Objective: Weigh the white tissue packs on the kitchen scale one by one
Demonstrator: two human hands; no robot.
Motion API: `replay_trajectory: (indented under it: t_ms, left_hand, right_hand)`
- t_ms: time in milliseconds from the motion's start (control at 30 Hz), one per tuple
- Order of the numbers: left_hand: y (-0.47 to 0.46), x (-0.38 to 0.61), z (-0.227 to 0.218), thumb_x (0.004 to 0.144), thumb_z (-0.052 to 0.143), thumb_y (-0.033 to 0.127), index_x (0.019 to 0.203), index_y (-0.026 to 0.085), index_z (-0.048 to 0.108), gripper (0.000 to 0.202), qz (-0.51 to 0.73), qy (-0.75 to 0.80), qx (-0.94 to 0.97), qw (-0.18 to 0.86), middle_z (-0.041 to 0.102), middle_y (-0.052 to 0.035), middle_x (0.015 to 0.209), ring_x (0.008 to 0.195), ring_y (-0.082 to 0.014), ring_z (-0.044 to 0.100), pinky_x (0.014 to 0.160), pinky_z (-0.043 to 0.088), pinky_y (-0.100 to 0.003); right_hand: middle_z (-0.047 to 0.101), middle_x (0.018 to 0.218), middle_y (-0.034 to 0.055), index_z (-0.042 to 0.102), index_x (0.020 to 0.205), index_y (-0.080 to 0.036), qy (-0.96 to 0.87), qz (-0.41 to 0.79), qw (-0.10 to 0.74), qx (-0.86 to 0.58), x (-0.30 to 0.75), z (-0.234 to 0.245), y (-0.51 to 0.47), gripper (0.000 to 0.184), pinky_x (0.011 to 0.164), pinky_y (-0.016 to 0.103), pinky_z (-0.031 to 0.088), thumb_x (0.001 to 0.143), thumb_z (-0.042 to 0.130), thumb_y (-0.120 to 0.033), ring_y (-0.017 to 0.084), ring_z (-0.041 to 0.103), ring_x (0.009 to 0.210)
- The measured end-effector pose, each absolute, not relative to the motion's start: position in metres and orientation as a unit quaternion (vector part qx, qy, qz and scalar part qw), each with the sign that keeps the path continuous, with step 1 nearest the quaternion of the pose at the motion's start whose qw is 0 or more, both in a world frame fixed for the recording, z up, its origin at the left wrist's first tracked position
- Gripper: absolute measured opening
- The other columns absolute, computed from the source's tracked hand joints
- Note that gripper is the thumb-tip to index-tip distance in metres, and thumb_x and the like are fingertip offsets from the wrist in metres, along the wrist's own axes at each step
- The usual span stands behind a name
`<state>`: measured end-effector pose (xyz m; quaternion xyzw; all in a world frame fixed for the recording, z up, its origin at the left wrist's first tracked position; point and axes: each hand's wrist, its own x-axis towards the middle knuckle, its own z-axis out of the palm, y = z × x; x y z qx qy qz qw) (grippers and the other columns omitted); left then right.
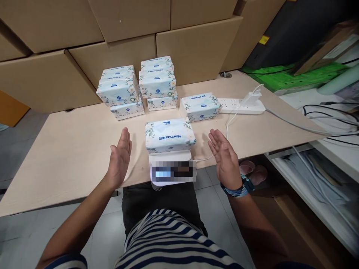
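A pack of tissues [169,135] with a blue floral print rests on a white kitchen scale [171,157] at the table's front edge. The scale's display is blurred out. To the left of the pack, my left hand [120,158] is held up with fingers stretched, touching nothing. On the other side my right hand [226,158], with a patterned band at the wrist, is likewise open and apart from the pack. Behind stand a left stack of tissue packs [117,91], a middle stack of tissue packs [157,84] and a single tissue pack [200,107].
Large cardboard boxes [196,52] line the back of the table [70,149]. A white power strip [255,107] with a plugged-in charger lies at the right; its thin white cable runs to the scale. Black cables [331,116] lie on a shelf farther right.
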<state>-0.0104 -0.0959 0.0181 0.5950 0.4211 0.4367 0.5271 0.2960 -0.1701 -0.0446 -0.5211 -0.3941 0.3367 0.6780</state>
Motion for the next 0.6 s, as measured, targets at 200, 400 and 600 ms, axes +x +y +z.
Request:
replay_trajectory:
  t_ms: [200,400,600]
  left_hand:
    - [-0.095,-0.005,0.016,0.091,0.019,0.095,0.172,0.036,0.030,0.100,0.435,0.428,0.585,0.535,0.009,0.0023,0.186,0.173,-0.0229,0.003,0.141,0.008,-0.044]
    - [-0.095,-0.004,0.011,0.091,0.017,0.094,0.171,0.038,0.032,0.099,0.436,0.430,0.584,0.533,0.011,0.0026,0.185,0.173,-0.0242,0.005,0.141,0.010,-0.045]
    - [-0.094,-0.003,0.009,0.092,0.020,0.093,0.170,0.038,0.033,0.097,0.442,0.416,0.578,0.544,0.012,0.0034,0.185,0.173,-0.0221,0.005,0.141,0.008,-0.043]
  right_hand:
    - [0.054,0.167,0.0088,0.064,0.148,-0.036,-0.374,0.357,0.676,-0.525,0.293,-0.048,-0.168,0.066,0.131,0.058,0.040,0.095,0.063,-0.074,0.030,0.051,0.157]
    - [0.054,0.168,0.0076,0.061,0.151,-0.037,-0.395,0.343,0.668,-0.529,0.293,-0.052,-0.166,0.064,0.130,0.057,0.041,0.099,0.056,-0.073,0.029,0.050,0.157]
    - [0.056,0.166,0.0080,0.063,0.149,-0.037,-0.391,0.349,0.673,-0.522,0.290,-0.048,-0.163,0.063,0.130,0.058,0.042,0.097,0.060,-0.073,0.030,0.052,0.156]
